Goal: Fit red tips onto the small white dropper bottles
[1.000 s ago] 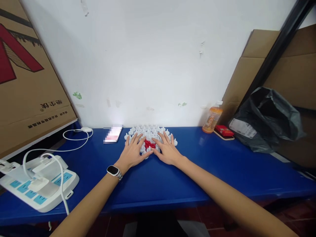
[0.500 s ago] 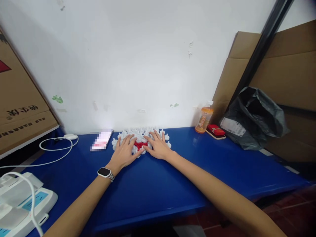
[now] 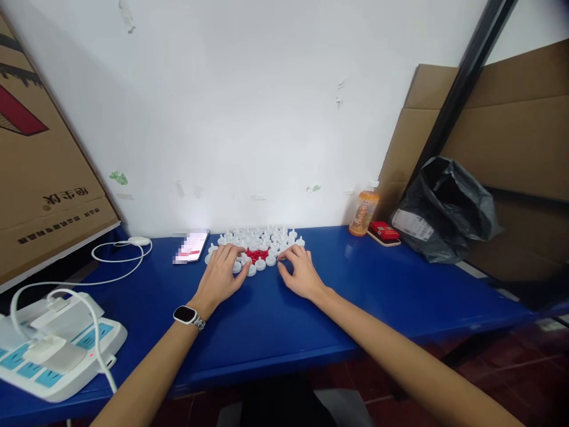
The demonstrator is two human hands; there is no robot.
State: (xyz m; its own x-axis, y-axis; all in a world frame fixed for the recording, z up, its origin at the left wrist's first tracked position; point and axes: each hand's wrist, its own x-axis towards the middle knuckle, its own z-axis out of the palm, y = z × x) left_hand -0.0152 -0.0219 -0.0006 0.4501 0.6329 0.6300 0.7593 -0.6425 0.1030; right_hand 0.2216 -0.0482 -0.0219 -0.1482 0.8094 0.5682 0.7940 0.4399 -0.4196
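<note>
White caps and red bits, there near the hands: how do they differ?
The white caps are pale; the red bits are vivid red.
Each white cap looks larger than a single red bit.
The white caps spread around; the red bits bunch in a patch among them.
Both are on the blue table.

The blue desk (image 3: pixel 284 332) carries a cluster of white spouted caps (image 3: pixel 260 263) with small red pieces (image 3: pixel 258 256) among them. To the left lie a phone (image 3: pixel 192 248), a white cable (image 3: pixel 102 283) and a power strip (image 3: pixel 66 379); to the right, an orange bottle (image 3: pixel 363 212), a flat phone-like slab (image 3: pixel 392 242) and a dark plastic bag (image 3: pixel 448 228).
</note>
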